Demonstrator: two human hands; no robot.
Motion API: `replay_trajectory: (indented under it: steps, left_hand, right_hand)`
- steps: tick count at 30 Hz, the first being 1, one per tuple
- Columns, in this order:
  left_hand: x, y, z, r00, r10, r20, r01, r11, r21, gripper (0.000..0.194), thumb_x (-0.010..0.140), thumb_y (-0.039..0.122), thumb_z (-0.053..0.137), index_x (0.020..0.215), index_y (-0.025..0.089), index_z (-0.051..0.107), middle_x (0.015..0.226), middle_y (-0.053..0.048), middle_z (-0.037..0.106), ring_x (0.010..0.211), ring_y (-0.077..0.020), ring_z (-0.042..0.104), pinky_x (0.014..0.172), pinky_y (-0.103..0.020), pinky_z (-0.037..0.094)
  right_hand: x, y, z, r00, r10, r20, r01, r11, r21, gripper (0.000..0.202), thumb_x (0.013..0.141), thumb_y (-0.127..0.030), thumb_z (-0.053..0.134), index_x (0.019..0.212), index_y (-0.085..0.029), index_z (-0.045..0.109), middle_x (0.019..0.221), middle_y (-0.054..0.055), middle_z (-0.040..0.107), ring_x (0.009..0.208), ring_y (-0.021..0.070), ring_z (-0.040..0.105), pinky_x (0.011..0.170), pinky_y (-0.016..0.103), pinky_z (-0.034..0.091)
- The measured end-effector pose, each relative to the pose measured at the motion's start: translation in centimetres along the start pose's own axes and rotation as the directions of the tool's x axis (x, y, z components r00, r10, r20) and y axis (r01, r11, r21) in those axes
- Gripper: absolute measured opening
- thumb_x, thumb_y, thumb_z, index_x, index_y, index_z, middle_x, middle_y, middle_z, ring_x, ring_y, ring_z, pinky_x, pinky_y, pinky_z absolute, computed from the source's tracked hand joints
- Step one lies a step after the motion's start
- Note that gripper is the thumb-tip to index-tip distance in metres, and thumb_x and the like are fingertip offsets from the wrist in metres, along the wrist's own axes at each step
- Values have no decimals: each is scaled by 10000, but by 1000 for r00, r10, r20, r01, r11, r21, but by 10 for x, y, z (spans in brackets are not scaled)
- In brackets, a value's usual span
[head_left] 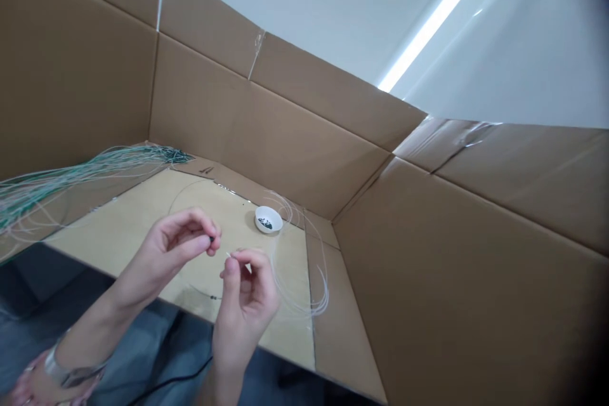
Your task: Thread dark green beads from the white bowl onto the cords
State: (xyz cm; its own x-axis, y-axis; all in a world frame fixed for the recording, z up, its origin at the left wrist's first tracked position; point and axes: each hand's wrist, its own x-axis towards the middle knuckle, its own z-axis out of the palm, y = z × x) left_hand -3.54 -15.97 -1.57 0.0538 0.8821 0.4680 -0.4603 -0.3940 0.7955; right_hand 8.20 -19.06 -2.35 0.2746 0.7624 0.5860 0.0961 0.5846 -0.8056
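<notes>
My left hand (pixel 178 242) is pinched shut on a small black piece (pixel 212 239), held between thumb and fingertips above the board. Just to the right and a little lower, my right hand (pixel 250 295) pinches a thin white tube, whose end (pixel 228 255) sticks out toward the black piece. The two appear a short way apart. Most of the tube is hidden by my right hand. A thin line with small dark pieces at its end (pixel 214 297) lies on the board between my forearms. Beyond my hands stands a white bowl (pixel 261 228) with small black pieces in it.
Cardboard walls (pixel 295 133) enclose the work board (pixel 290 266) at the back and sides. Loops of clear tubing (pixel 326 295) lie at the right. A large bundle of green and white strands (pixel 95 168) lies at the left. A black cable (pixel 176 380) hangs below the front edge.
</notes>
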Motion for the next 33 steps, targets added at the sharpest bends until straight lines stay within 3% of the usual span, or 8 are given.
replay_trajectory:
  steps: [7, 13, 25, 33]
  left_hand:
    - [1, 7, 1, 999, 26, 48, -27, 999, 26, 26, 803, 256, 706, 795, 281, 705, 748, 17, 619, 712, -82, 605, 670, -125, 539]
    - [14, 6, 4, 995, 34, 91, -34, 999, 8, 51, 764, 247, 745, 760, 283, 709, 729, 28, 632, 699, -82, 620, 648, -121, 552]
    - [20, 2, 1, 987, 100, 124, -99, 995, -8, 16, 797, 254, 715, 785, 262, 719, 712, 24, 640, 651, -73, 605, 603, -110, 525]
    - [21, -2, -2, 989, 82, 126, -88, 995, 38, 22, 813, 263, 701, 793, 271, 707, 736, 34, 636, 685, -68, 610, 635, -101, 516]
  right_hand:
    - [2, -20, 10, 995, -71, 66, 64, 993, 94, 108, 879, -153, 555, 865, -252, 595, 1006, 20, 626, 982, 145, 614, 850, 300, 535]
    - [9, -24, 5, 990, -129, 52, 129, 992, 16, 149, 858, -115, 559, 903, -252, 596, 1006, 24, 643, 989, 161, 630, 856, 323, 542]
    - [22, -32, 8, 950, -302, 79, 312, 931, -187, 172, 831, -44, 543, 884, -203, 582, 937, 5, 653, 897, 93, 654, 770, 194, 560]
    - [25, -29, 8, 948, -300, 105, 317, 918, -238, 167, 831, -44, 523, 875, -196, 579, 942, -5, 655, 894, 65, 650, 775, 150, 553]
